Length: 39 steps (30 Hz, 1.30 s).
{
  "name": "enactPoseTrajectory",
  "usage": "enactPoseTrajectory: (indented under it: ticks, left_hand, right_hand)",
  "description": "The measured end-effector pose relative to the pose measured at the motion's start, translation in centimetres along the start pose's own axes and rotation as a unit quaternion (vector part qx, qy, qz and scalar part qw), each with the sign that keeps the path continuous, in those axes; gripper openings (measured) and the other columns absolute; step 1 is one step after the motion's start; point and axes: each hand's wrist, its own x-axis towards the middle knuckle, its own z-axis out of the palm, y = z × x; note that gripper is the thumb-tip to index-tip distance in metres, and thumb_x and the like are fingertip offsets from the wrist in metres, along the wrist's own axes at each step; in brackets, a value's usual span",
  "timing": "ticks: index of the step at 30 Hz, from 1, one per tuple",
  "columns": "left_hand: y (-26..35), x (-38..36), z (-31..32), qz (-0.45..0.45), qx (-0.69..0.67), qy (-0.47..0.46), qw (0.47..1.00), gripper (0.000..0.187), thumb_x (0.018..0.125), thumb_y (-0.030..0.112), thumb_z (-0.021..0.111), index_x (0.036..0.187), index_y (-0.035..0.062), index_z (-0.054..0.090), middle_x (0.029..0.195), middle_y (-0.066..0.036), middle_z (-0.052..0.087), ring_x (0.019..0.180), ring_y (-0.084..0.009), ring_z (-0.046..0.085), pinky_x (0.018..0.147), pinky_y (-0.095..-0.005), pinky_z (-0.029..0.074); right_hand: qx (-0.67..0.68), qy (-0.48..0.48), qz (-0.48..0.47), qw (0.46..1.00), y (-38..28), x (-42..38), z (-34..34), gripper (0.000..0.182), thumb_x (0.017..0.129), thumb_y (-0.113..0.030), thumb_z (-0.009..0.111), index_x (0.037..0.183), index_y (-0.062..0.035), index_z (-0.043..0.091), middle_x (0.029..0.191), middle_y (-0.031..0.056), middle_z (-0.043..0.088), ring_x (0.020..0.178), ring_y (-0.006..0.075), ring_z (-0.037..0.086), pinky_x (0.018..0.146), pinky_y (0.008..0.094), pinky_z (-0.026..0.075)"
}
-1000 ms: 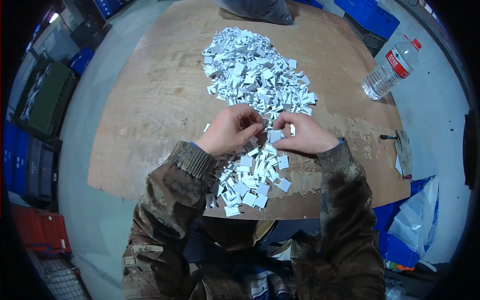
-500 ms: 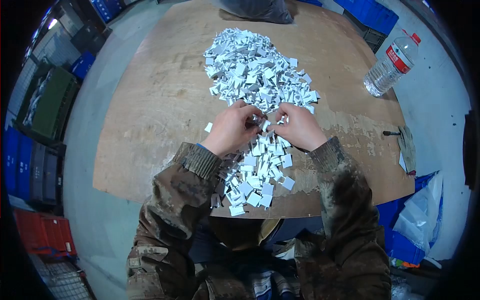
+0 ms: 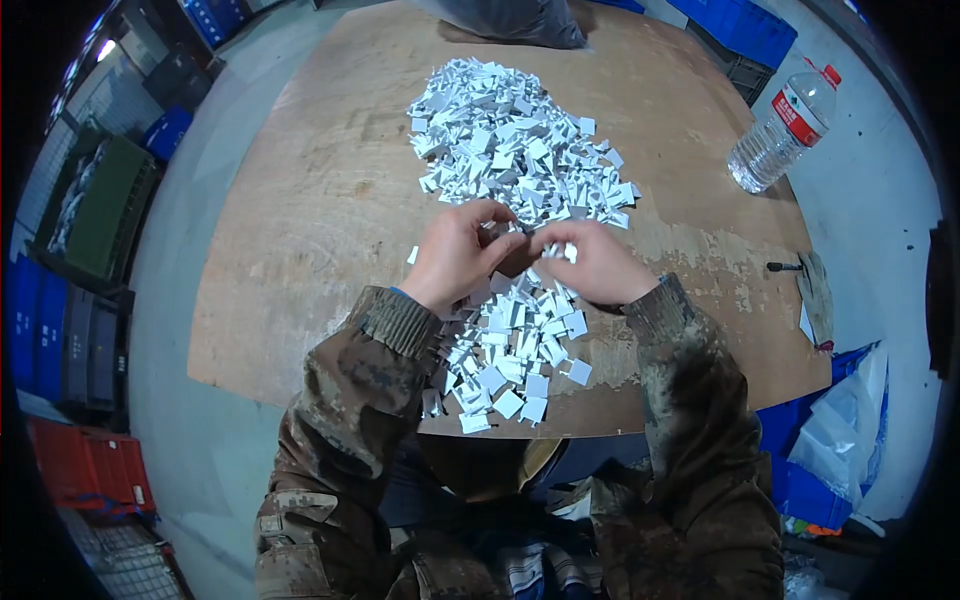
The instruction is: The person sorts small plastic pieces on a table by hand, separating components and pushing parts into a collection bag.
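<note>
In the head view, a broad brown wooden tabletop [image 3: 290, 230] with a worn, flaking surface is seen from above. On it a large heap of small white flat pieces [image 3: 510, 140] is spread across the middle, and a smaller scatter of similar white pieces [image 3: 515, 350] is strewn between the forearms, toward the near edge. Both forearms are covered by camouflage-patterned sleeves [image 3: 350, 365].

The left hand [image 3: 455, 258] is held over the gap between heap and scatter, its fingers curled and its thumb brought near the index finger; whether a piece is gripped cannot be told. The right hand [image 3: 597, 262] is placed just opposite, its fingers bent toward the left fingertips and partly blurred. White is seen between its thumb and index finger, but whether it is held or lies behind cannot be told.

To the right, a clear plastic bottle with a red label and red cap [image 3: 785, 130] is stood near the table's edge, and a greyish cloth glove [image 3: 816, 300] is laid beside a small black rod-like object [image 3: 783, 267]. At the far edge, a dark grey sack [image 3: 510, 20] is partly shown.
</note>
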Motion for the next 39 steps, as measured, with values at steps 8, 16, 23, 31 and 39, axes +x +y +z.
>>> enactPoseTrajectory:
  ticks: [8, 16, 23, 31, 39]
  left_hand:
    - [1.2, -0.2, 0.4, 0.011, -0.026, -0.036, 0.999, 0.033, 0.084, 0.016, 0.088, 0.11, 0.0037, 0.072, 0.081, -0.005, 0.067, 0.068, -0.0154, 0.061, 0.065, -0.0287, 0.052]
    - [1.8, -0.2, -0.5, 0.06, -0.03, -0.064, 0.996, 0.032, 0.084, 0.008, 0.088, 0.112, 0.0031, 0.072, 0.085, -0.003, 0.068, 0.07, -0.0116, 0.06, 0.065, -0.0253, 0.051]
    - [0.4, 0.4, -3.6, 0.053, -0.068, -0.095, 0.992, 0.019, 0.089, 0.015, 0.084, 0.103, 0.0032, 0.077, 0.082, -0.005, 0.072, 0.069, -0.0124, 0.062, 0.063, -0.0262, 0.051]
    - [-1.4, 1.2, -4.4, -0.146, -0.022, -0.031, 0.989, 0.012, 0.094, 0.012, 0.078, 0.094, 0.0004, 0.078, 0.079, -0.006, 0.073, 0.064, -0.0122, 0.061, 0.06, -0.0253, 0.05]
    - [-0.9, -0.4, -1.5, -0.074, -0.171, -0.19, 0.964, 0.013, 0.095, 0.01, 0.074, 0.103, 0.0001, 0.076, 0.078, -0.007, 0.072, 0.061, -0.0124, 0.059, 0.058, -0.0256, 0.05]
  right_hand:
    - [0.448, 0.039, 0.289, 0.845, -2.6, 1.3, -0.2, 0.016, 0.095, -0.019, 0.075, 0.093, -0.0052, 0.067, 0.074, 0.0041, 0.064, 0.047, 0.0037, 0.044, 0.038, 0.0189, 0.023]
    - [0.417, -0.029, 0.257, 0.871, -1.9, 1.1, -1.2, 0.013, 0.095, -0.014, 0.075, 0.091, -0.0058, 0.065, 0.06, -0.003, 0.053, 0.041, 0.0021, 0.034, 0.036, 0.0186, 0.017]
    - [0.583, 0.081, 0.212, 0.78, 1.7, -0.8, -5.5, 0.005, 0.094, -0.005, 0.061, 0.097, -0.0073, 0.064, 0.08, 0.0099, 0.067, 0.049, 0.0083, 0.045, 0.039, 0.0208, 0.025]
    - [-0.195, 0.071, 0.219, 0.953, 1.3, -2.3, -4.2, 0.027, 0.081, -0.014, 0.065, 0.105, 0.0001, 0.067, 0.085, 0.017, 0.072, 0.073, 0.0392, 0.063, 0.071, 0.044, 0.054]
    - [0.033, 0.277, 0.088, 0.956, -0.7, 0.5, 4.2, 0.021, 0.086, -0.015, 0.067, 0.102, -0.0016, 0.069, 0.082, 0.0152, 0.072, 0.075, 0.0363, 0.068, 0.069, 0.0445, 0.054]
